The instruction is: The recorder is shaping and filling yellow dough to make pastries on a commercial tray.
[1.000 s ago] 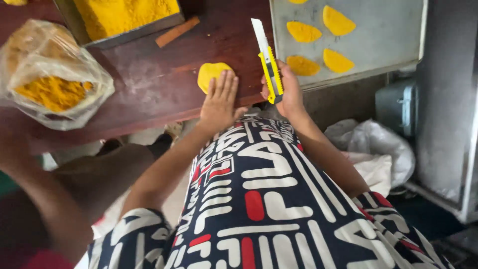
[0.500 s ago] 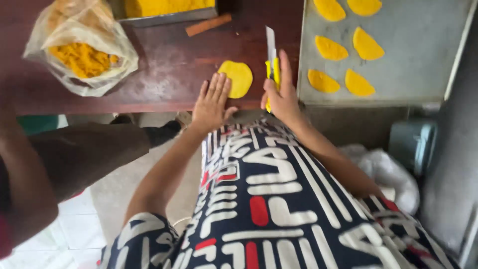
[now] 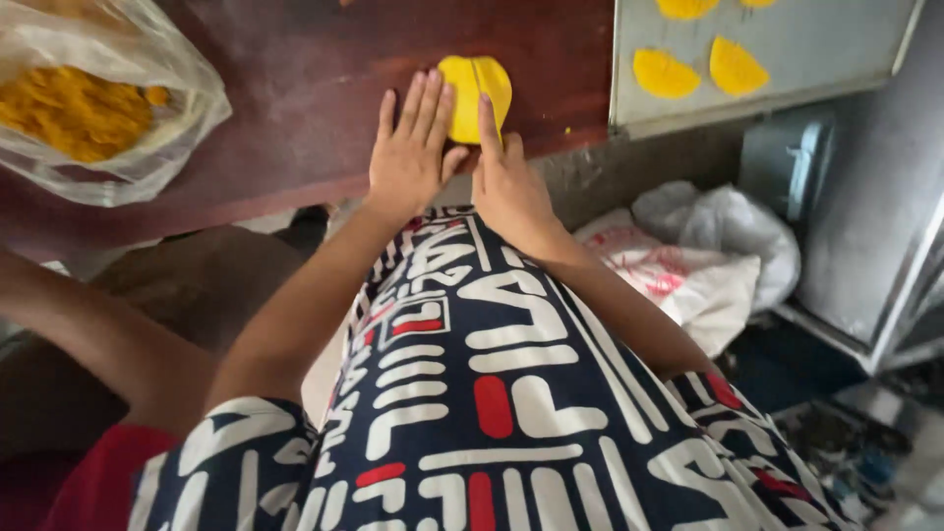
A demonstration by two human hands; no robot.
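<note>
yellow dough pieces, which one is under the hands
The round yellow piece on the dark red table, touched by both hands; the half-moon pieces lie apart on the grey tray.

Navy garment — bold white lettering, red accents — arms bare.

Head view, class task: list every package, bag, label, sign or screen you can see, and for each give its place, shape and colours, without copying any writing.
Clear plastic bag: far left on the dark wooden table, open and crumpled, holding orange-yellow crumbly matter.
White plastic bag with red print: on the floor to the right below the table, slumped and wrinkled.
Pale grey-white bag: behind it, bunched and rounded.
No signs or screens in view.
</note>
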